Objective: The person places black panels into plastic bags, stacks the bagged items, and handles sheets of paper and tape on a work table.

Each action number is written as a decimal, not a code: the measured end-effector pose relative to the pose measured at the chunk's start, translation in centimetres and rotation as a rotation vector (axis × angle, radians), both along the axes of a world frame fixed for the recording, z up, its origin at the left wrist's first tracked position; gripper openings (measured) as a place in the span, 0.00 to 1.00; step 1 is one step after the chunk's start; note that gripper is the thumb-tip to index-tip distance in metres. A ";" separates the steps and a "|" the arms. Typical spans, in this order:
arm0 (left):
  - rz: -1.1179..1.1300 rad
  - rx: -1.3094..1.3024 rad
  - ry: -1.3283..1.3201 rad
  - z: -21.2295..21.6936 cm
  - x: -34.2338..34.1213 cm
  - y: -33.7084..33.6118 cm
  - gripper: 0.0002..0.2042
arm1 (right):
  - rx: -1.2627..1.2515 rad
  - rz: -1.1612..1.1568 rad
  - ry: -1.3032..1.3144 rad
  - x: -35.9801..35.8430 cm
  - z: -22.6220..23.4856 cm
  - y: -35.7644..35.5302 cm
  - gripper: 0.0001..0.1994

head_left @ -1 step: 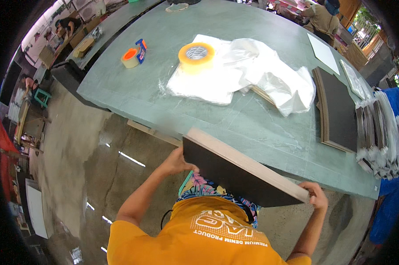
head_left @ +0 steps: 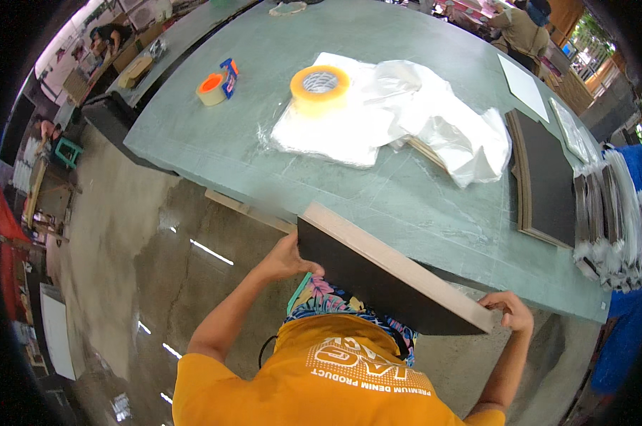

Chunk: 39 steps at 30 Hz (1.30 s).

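Observation:
A stack of black-faced boards (head_left: 385,280) with pale edges is held tilted at my waist, against the near edge of the table. My left hand (head_left: 287,257) grips its left end, the thumb on the black face. At the stack's right end is my right hand (head_left: 512,311), fingers bent and fingertips on the upper corner. Across the table from the stack lies a pile of clear plastic bags (head_left: 328,135), with a roll of clear yellowish tape (head_left: 319,83) on top. Loose plastic (head_left: 434,113) beside it partly covers a thin board.
The green table (head_left: 264,181) bears a blue-and-orange tape dispenser (head_left: 218,86) at the left. More black boards (head_left: 544,177) lie at the right, next to several plastic-wrapped pieces (head_left: 612,213) and a white sheet (head_left: 522,86). A person (head_left: 523,30) works at the far right.
The stack's right end has tipped slightly, and the fingers of my right hand have loosened and shifted a little outward along its corner. My left hand stays at its end.

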State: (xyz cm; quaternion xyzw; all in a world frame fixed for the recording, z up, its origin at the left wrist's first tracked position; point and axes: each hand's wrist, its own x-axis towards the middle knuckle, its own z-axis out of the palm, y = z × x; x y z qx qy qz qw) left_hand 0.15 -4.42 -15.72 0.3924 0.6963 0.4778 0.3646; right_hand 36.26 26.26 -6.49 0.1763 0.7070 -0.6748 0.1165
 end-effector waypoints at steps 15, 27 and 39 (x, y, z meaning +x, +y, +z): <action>0.483 0.166 0.259 3.8 0.5 -1.4 0.33 | -0.245 0.437 0.223 -28.7 -2.0 -12.9 0.39; 0.377 0.413 0.681 3.9 1.0 -2.8 0.25 | -0.109 0.579 0.377 -31.8 -3.4 -13.3 0.30; 0.320 0.444 0.476 4.2 0.3 -2.5 0.23 | -0.225 0.582 0.257 -32.2 -3.9 -12.3 0.27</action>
